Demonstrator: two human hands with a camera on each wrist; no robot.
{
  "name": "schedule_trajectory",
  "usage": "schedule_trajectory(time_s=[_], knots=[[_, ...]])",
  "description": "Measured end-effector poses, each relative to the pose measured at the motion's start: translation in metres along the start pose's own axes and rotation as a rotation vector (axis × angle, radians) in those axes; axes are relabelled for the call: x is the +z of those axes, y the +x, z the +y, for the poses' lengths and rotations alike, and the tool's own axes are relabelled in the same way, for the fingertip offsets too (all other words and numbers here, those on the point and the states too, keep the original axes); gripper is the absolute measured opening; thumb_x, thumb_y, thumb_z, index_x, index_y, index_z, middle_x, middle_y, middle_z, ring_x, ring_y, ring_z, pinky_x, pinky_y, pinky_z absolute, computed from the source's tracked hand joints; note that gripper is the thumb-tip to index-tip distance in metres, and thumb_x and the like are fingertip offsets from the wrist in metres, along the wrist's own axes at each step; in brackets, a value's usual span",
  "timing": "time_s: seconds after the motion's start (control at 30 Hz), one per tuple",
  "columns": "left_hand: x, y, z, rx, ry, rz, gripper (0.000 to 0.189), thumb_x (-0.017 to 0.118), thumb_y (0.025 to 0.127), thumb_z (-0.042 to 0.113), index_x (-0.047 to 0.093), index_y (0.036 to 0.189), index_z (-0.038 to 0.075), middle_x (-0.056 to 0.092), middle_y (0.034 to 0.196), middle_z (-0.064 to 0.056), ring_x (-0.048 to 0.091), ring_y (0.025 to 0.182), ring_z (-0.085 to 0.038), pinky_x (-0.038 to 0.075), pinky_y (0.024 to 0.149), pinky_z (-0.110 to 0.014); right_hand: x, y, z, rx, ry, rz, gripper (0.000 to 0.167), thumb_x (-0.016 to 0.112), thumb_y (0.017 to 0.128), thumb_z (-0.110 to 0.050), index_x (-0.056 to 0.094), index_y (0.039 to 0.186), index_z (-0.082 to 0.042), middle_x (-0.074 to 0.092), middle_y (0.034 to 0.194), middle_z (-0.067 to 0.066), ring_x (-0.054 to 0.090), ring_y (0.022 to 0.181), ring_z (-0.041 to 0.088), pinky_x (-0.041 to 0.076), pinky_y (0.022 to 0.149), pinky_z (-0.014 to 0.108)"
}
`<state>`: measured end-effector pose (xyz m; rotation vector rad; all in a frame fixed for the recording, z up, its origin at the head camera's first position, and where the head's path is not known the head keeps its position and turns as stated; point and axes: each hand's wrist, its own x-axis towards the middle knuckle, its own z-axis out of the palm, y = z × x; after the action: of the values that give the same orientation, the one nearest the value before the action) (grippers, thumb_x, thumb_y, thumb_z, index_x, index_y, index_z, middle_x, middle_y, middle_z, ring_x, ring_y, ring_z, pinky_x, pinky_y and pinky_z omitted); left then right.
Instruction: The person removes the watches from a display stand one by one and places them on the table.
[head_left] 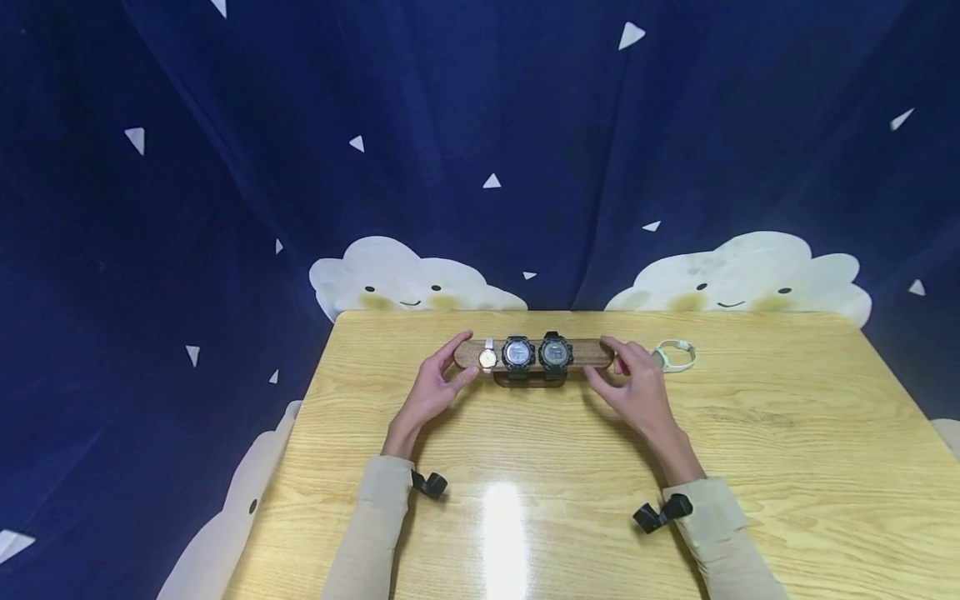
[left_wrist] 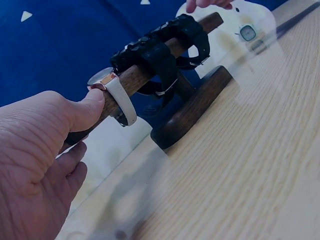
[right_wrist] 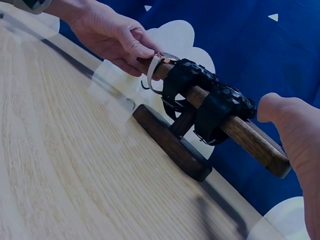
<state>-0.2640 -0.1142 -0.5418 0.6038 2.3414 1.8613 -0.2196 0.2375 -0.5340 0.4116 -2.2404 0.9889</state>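
A dark wooden watch stand with a long rounded bar sits at the table's far side, its base below the bar. My left hand pinches the bar's left end between thumb and fingers. Beside that thumb is a small watch with a white strap and rose-gold case. Two black digital watches are strapped round the middle of the bar. My right hand spreads thumb and fingers about the right end; in the right wrist view, a gap shows between thumb and bar.
A pale green watch stands on the wooden table, just right of my right hand. Behind the table's far edge hangs a dark blue curtain with white triangles and clouds. Small black devices are worn at both sleeves.
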Motion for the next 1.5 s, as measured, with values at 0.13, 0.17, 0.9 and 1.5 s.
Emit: schedule_trajectory(time_s=[0.13,0.17,0.9,1.5], knots=[[-0.001,0.002,0.001,0.014,-0.007,0.000,0.066,0.070,0.099,0.007,0.044,0.159,0.019,0.039,0.166,-0.007,0.034,0.154,-0.029,0.029,0.126,-0.042,0.002,0.001,-0.001,-0.014,-0.009,-0.006,0.051,0.090,0.077,-0.017,0.072,0.120,0.004,0.055,0.073,0.014,0.046,0.069,0.019,0.032,0.068,0.026],[-0.001,0.002,0.001,0.020,-0.007,-0.001,0.066,0.070,0.099,0.007,0.044,0.159,0.017,0.039,0.166,-0.008,0.034,0.154,-0.029,0.029,0.126,-0.042,0.003,0.001,-0.001,-0.016,-0.014,-0.005,0.051,0.090,0.077,-0.017,0.072,0.120,0.004,0.055,0.073,0.014,0.045,0.069,0.019,0.032,0.068,0.026],[-0.004,0.002,0.000,0.014,-0.004,0.026,0.068,0.071,0.098,0.004,0.045,0.159,0.016,0.041,0.165,-0.009,0.036,0.153,-0.028,0.027,0.127,-0.039,0.015,0.000,-0.014,-0.021,0.001,-0.061,0.058,0.094,0.074,-0.019,0.070,0.122,0.004,0.051,0.073,0.007,0.044,0.073,0.019,0.036,0.075,0.037],[0.000,0.000,0.000,-0.018,0.000,0.020,0.067,0.072,0.098,0.009,0.046,0.158,0.022,0.041,0.165,-0.005,0.037,0.152,-0.025,0.028,0.126,-0.039,0.028,0.002,-0.019,-0.045,-0.010,-0.034,0.063,0.094,0.072,-0.028,0.072,0.122,0.001,0.055,0.076,0.008,0.044,0.081,0.023,0.029,0.074,0.035]])
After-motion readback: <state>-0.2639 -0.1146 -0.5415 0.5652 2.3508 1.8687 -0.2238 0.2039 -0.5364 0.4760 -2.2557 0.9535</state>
